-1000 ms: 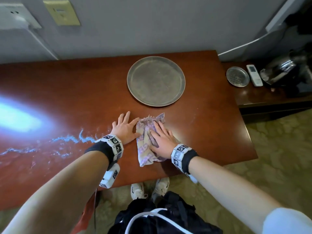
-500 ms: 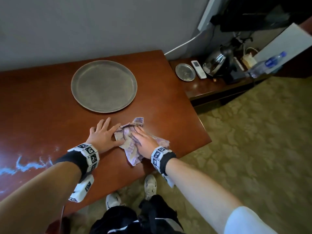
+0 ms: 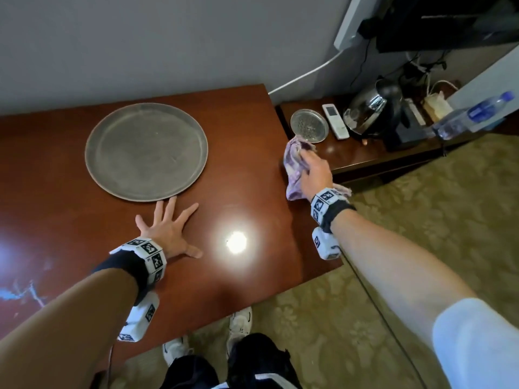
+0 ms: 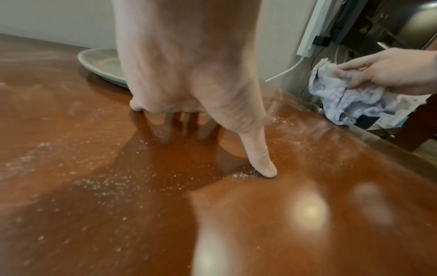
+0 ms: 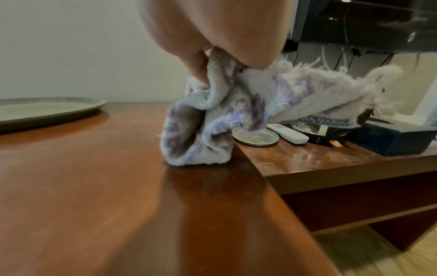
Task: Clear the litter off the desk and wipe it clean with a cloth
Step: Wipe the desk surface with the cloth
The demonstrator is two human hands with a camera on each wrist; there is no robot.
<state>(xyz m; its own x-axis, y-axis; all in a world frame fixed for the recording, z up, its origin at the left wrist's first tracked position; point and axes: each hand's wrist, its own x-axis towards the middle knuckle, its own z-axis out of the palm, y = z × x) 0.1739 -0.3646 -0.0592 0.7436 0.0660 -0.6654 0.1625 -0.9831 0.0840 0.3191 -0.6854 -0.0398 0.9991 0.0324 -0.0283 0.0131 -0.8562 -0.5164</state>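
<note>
The red-brown wooden desk [image 3: 247,175] carries a round grey tray [image 3: 146,151] near the wall. My left hand [image 3: 168,230] lies flat on the desk just in front of the tray, fingers spread, holding nothing. In the left wrist view fine white crumbs [image 4: 106,184] are scattered around that hand [image 4: 189,65]. My right hand [image 3: 314,171] grips a bunched purple-and-white cloth [image 3: 293,164] at the desk's right edge. In the right wrist view the cloth [image 5: 236,115] touches the desk at that edge, and part of it hangs past the edge.
A lower side table [image 3: 365,157] adjoins the desk on the right, holding a small metal dish [image 3: 309,125], a white remote [image 3: 335,121], a kettle [image 3: 368,110] and a water bottle [image 3: 471,116]. Patterned carpet lies in front. The wall backs both tables.
My right hand has carried the cloth from beside my left hand to the desk's right edge. The left hand has stayed flat on the desk with fingers spread wider. The view has swung right.
</note>
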